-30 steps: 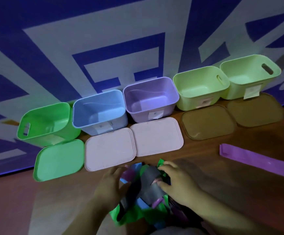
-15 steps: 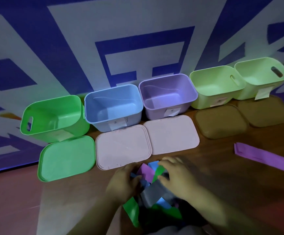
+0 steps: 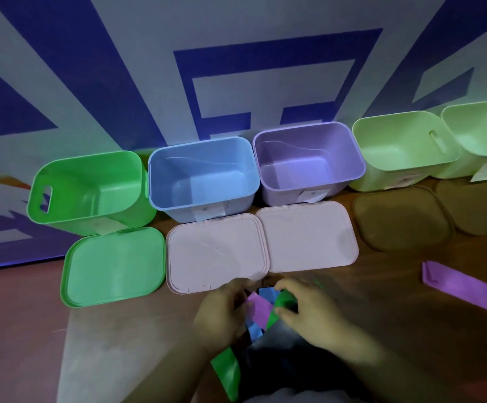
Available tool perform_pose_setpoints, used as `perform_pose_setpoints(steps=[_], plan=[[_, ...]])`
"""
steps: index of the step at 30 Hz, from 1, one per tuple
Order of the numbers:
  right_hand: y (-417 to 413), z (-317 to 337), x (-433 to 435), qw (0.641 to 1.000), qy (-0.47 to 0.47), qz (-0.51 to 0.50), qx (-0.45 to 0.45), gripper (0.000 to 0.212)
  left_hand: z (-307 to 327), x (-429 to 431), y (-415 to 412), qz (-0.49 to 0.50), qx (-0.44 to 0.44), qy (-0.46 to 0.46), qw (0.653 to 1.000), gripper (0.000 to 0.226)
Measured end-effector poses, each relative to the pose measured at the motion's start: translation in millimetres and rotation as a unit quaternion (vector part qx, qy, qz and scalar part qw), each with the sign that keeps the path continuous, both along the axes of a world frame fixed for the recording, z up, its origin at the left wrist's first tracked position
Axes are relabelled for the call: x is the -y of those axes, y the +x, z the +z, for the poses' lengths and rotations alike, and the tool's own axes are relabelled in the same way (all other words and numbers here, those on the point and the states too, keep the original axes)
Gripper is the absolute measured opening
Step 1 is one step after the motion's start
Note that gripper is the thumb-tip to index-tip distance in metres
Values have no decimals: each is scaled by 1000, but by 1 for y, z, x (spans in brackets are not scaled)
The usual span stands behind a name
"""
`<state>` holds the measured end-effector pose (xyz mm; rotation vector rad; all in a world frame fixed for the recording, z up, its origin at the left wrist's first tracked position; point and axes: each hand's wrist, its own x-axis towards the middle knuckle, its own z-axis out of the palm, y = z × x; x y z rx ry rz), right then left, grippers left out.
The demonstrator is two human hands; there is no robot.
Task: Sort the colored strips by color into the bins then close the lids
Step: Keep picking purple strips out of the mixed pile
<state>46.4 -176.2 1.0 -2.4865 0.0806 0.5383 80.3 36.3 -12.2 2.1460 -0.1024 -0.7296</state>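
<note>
Both hands hold a bundle of colored strips (image 3: pixel 261 311) at the near middle of the table: purple, blue, green and dark ones show. My left hand (image 3: pixel 222 315) grips the bundle's left side. My right hand (image 3: pixel 309 312) pinches its right side near a green strip. Along the wall stand open bins: a green bin (image 3: pixel 91 193), a blue bin (image 3: pixel 201 175), a purple bin (image 3: pixel 309 161) and two pale green bins (image 3: pixel 402 152) (image 3: pixel 480 132). In front lie a green lid (image 3: pixel 114 266), two pink lids (image 3: pixel 216 254) (image 3: pixel 309 237) and two brown lids (image 3: pixel 399 219) (image 3: pixel 480 207).
A separate purple strip (image 3: pixel 466 289) lies flat on the wooden table at the right. A green strip end (image 3: pixel 227 370) hangs below the bundle near my body. A blue and white patterned wall stands right behind the bins.
The view has shifted so the bins sit further right and closer. Both hands have lifted the bundle slightly forward towards the pink lids, and a purple strip now shows on top.
</note>
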Motion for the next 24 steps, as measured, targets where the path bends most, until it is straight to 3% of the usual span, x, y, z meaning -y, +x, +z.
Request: perform_pose_setpoints(steps=[4,9,17,20,24], plan=[[12,9,-4,998,35,41,-37,46,15,0,1,23,16,-26,999,29],[19,22,-7,985,148,35,-86,35,40,-3,3,14,59,-41,997,21],[10,57,8,985,162,49,-39,28,77,1,-7,28,75,-75,994,31],[5,61,11,980,193,27,-35,29,92,5,-11,33,98,-90,991,25],[-4,66,14,973,232,-15,11,25,101,6,-15,32,131,-104,985,34]])
